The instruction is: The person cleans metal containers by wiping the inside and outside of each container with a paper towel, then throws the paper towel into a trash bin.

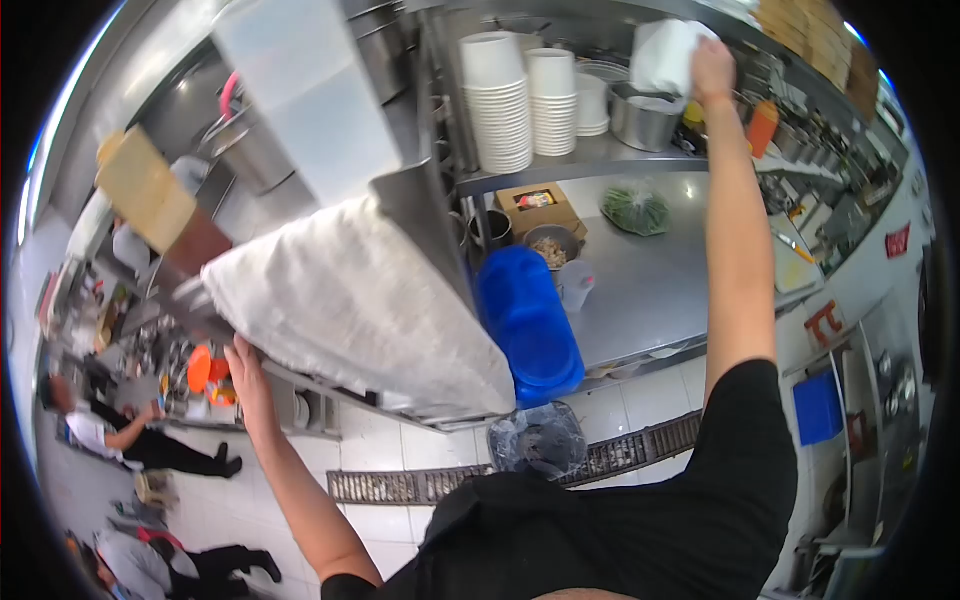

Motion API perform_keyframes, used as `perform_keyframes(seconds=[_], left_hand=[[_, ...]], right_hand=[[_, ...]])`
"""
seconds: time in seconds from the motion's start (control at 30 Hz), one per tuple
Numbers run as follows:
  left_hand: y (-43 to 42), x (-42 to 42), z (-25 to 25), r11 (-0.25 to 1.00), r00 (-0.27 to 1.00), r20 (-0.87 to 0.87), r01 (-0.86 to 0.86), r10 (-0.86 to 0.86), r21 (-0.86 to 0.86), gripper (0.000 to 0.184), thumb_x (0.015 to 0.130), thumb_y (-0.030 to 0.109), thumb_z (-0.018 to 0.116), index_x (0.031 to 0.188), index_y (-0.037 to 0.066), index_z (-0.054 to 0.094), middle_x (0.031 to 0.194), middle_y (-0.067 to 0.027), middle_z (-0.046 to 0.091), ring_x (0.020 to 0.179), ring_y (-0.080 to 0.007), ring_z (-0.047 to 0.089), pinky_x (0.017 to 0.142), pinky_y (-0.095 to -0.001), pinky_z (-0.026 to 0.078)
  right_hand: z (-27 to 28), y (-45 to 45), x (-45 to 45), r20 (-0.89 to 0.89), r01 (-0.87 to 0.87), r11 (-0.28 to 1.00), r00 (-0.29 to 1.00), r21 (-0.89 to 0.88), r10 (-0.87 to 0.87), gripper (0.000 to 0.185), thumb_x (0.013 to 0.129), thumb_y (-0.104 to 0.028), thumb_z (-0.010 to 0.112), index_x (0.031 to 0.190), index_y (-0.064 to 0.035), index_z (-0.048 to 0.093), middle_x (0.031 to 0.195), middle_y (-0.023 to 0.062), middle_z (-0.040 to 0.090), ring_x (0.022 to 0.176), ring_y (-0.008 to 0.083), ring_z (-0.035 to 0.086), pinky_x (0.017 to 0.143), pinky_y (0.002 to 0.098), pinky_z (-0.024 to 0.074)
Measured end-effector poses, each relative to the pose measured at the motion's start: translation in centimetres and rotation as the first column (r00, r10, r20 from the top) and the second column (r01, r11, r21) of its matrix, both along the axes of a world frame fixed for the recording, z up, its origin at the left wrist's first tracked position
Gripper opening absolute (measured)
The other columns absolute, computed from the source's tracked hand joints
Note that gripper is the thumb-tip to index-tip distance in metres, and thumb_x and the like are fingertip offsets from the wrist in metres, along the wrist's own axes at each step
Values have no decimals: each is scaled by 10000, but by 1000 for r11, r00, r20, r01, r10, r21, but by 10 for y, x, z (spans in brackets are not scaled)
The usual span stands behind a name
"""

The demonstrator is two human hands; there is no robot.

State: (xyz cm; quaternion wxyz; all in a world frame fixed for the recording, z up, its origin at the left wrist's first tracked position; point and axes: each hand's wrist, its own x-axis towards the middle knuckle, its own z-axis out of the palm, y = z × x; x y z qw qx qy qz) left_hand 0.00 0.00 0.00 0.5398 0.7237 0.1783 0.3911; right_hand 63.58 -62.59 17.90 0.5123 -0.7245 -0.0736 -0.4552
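High on the right, my right hand (712, 70) is closed on a white item (663, 58), perhaps a folded cloth or bag; its kind is unclear. It sits just above a steel pot (642, 120) on the upper shelf. At the left, my left hand (252, 385) has its fingers stretched out by the edge of a metal counter; contact with it is hard to tell. Above that hand a white towel (350, 300) is draped over the steel counter. Stacks of white tubs (497, 110) stand left of the pot.
Below the shelf are a blue container (530, 325), a bowl of chopped food (552, 248), a cardboard box (540, 208) and bagged greens (637, 208). A lined bin (538, 442) stands by a floor drain (410, 487). Two people (110, 425) are at the left.
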Motion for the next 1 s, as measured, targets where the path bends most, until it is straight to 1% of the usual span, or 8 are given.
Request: perform_keyframes(seconds=[0.07, 0.13, 0.23, 0.37, 0.4, 0.53, 0.63, 1.0], left_hand=[[-16, 3, 28, 991, 986, -113, -113, 121, 69, 492, 1118, 428, 417, 1406, 36, 484, 1468, -137, 529, 1396, -225, 482, 1145, -335, 358], [-71, -13, 9, 959, 911, -313, -224, 268, 172, 652, 1073, 419, 525, 1559, 19, 355, 1517, -180, 474, 1372, -268, 474, 1142, -396, 373], [-112, -32, 20, 757, 871, 223, -490, 437, 433, 746, 938, 269, 746, 1552, 43, 386, 1459, -153, 498, 1206, -260, 545, 1041, -402, 449], [-175, -36, -19, 917, 915, 132, 354, -380, 184, 1226, 719, 597, 890, 1598, 13, 266, 1548, -145, 416, 1346, -267, 495, 1136, -412, 386], [-185, -32, -30, 866, 843, 207, 499, -496, 41, 1282, 714, 633, 877, 1612, 7, 210, 1567, -151, 394, 1374, -273, 472, 1153, -416, 370], [-167, -55, -67, 513, 629, 389, 776, -673, -368, 1256, 729, 672, 849, 1593, 1, 231, 1542, -124, 438, 1434, -241, 425, 1171, -408, 379], [-125, -99, -91, 316, 641, 509, 747, -575, -584, 1198, 735, 676, 841, 1568, 13, 292, 1512, -113, 470, 1393, -222, 472, 1147, -398, 415], [122, -304, -126, 722, 903, 252, -87, 349, -687, 341, 961, 309, 768, 1099, 23, 642, 994, -36, 703, 894, -101, 643, 804, -274, 542]], right_hand=[[-31, 6, -94, 114, -307, 927, 951, 215, 288, 289, 997, -189, 592, 1190, -18, 722, 761, 25, 616, 712, 136, 563, 677, 301, 481], [-20, 60, -208, 150, -490, 829, 871, 268, 467, 348, 1015, -206, 559, 1265, 21, 648, 949, 118, 613, 854, 224, 603, 765, 374, 524], [-54, 117, -384, 102, -551, 672, 805, 494, 584, 455, 1043, -230, 509, 1377, 78, 537, 1232, 257, 607, 1068, 357, 663, 898, 484, 589], [-121, 207, -529, -41, -604, 725, 758, 332, 651, 389, 1064, -234, 494, 1256, 94, 577, 1216, 237, 661, 1081, 335, 692, 923, 437, 587], [-148, 214, -539, -25, -601, 774, 793, -202, 609, 298, 1067, -200, 502, 1136, 71, 606, 1065, 170, 660, 970, 262, 669, 884, 368, 539], [-165, 320, -614, -310, -906, 234, 123, 351, 943, 218, 1102, -169, 489, 1117, 15, 603, 1001, 31, 645, 917, 77, 559, 815, 247, 467], [-190, 386, -639, -396, -935, 175, 41, 308, 917, 234, 1109, -178, 480, 1127, 16, 608, 1007, 30, 656, 916, 72, 565, 808, 244, 470], [-250, 671, -792, -431, -767, -295, -584, 569, 687, 462, 1020, -267, 667, 1352, 26, 538, 1235, 69, 647, 1122, 136, 605, 955, 298, 500]])
